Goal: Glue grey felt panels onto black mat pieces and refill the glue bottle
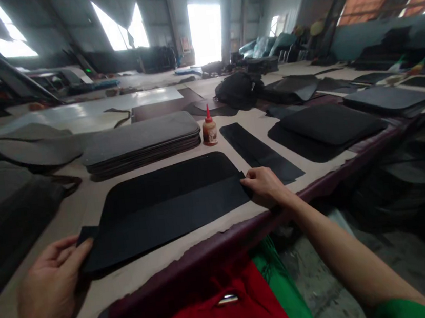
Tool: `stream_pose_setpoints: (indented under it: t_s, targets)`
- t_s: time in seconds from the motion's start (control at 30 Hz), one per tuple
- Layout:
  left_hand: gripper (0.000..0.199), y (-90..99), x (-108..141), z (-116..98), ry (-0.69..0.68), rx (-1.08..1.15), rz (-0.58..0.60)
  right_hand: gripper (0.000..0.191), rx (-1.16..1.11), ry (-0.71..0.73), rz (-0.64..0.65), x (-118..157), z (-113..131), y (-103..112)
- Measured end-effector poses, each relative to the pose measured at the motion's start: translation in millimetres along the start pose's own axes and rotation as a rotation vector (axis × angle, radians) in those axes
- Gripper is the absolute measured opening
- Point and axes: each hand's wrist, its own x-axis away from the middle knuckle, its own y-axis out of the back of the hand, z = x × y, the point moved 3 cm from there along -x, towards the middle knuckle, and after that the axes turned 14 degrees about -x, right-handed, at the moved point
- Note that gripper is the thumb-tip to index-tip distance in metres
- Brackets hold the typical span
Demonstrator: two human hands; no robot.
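Note:
In front of me a black sheet with rounded corners [172, 178] lies on the pale-covered table. Across its near part runs a long black strip [176, 212], whose ends stick out past the sheet's sides. My left hand [47, 282] pinches the strip's left end between thumb and fingers. At the opposite end, my right hand [262, 185] grips the strip's right corner. Just beyond the sheet stands a bottle with a red nozzle [209, 131], with brownish contents. More black strips [260, 150] lie to the right of the sheet.
A thick stack of grey rounded sheets [142, 139] stands behind the sheet. Black rounded sheets [332, 123] lie at right, with another stack [389, 98] farther off. Dark grey material [6, 215] is piled at far left. The table's maroon edge [208, 252] runs close to my body.

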Motion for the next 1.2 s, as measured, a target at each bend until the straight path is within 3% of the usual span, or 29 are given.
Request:
stream_pose_setpoints:
  t_s: [0.23, 0.37, 0.57, 0.77, 0.93, 1.1, 1.2]
  targets:
    - [0.021, -1.6, 1.3, 0.4, 0.005, -0.033, 0.017, 0.025, 0.101, 0.010, -0.004, 0.8, 1.3, -2.5]
    - [0.032, 0.5, -5.2, 9.8, 0.004, -0.128, 0.060, 0.026, 0.120, 0.001, -0.007, 2.9, 2.6, -3.0]
    - [0.040, 1.0, -12.2, 14.8, -0.045, -0.098, 0.095, 0.023, 0.143, 0.001, -0.041, 7.0, 3.7, -3.1]
    - [0.056, -0.6, -26.8, 26.8, -0.020, -0.057, -0.010, 0.021, 0.178, -0.003, -0.097, 11.2, 2.9, -5.0]
    - [0.063, -3.1, -36.4, 35.3, 0.011, -0.060, 0.024, 0.022, 0.190, -0.012, -0.105, 12.9, 4.3, -5.8]
    - [0.054, -3.5, -49.6, 48.3, -0.110, 0.009, -0.007, 0.021, 0.244, 0.068, -0.128, 21.7, 5.4, -6.7]
    - [0.051, -4.9, -51.7, 55.2, -0.213, 0.078, 0.016, 0.031, 0.344, 0.098, -0.168, 27.5, 2.9, -5.4]
